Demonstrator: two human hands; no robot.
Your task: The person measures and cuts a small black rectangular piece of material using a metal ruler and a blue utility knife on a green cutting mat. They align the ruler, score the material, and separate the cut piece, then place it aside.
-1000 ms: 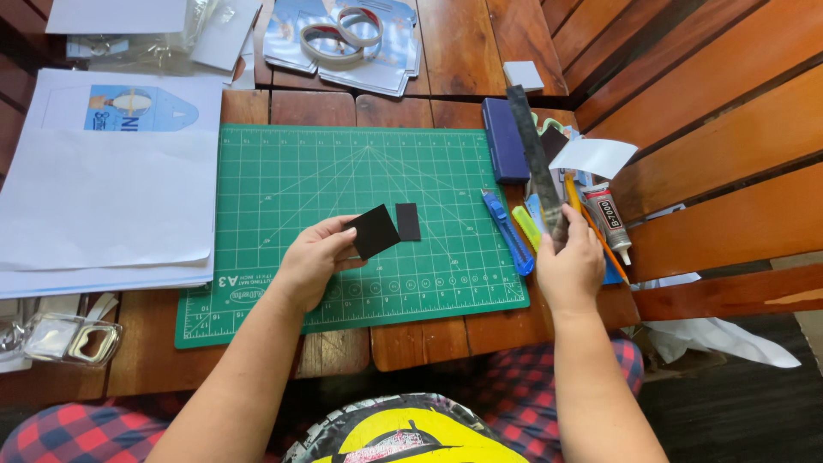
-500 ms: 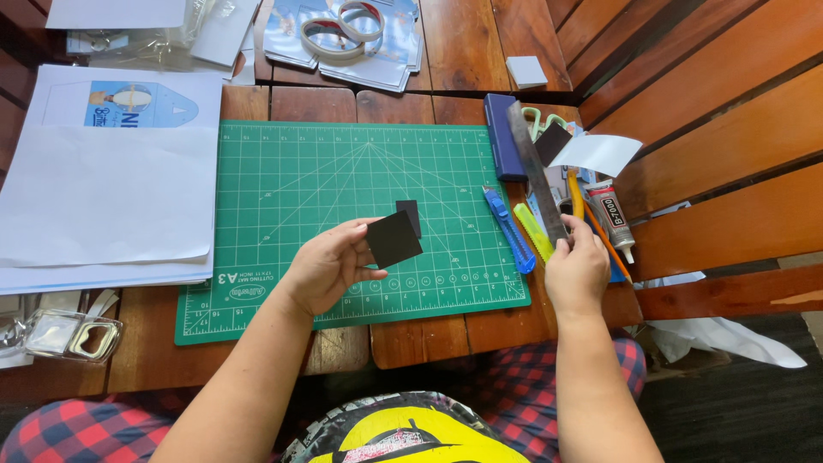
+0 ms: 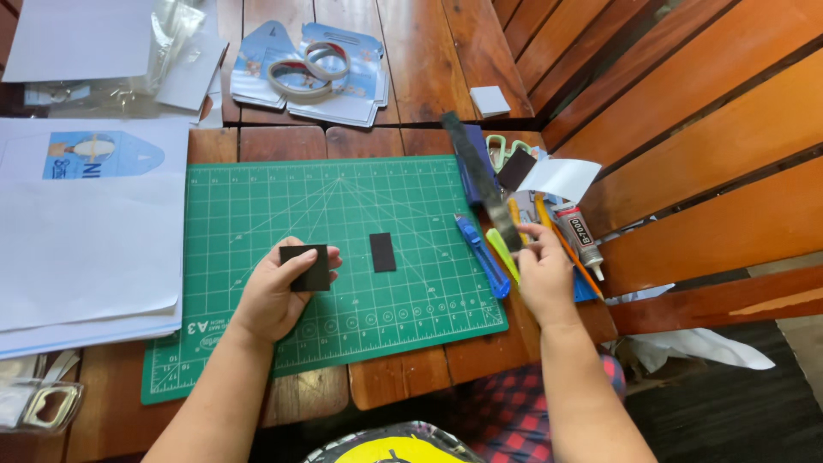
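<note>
Wooden table (image 3: 429, 77), green cutting mat (image 3: 257, 197), slatted bench (image 3: 686, 154)

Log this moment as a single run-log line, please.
left hand: holds black square piece over green cutting mat | right hand: holds long dark strip | mat: small black rectangle

Left hand (image 3: 279, 291) pinches a black square (image 3: 306, 267); right hand (image 3: 542, 273) lifts a dark strip (image 3: 480, 176).

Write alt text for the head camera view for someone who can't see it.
Over a green cutting mat on a wooden table, the left hand holds a small black square piece while the right hand holds a long dark strip. Another black piece lies on the mat, a blue utility knife at its right edge.
</note>
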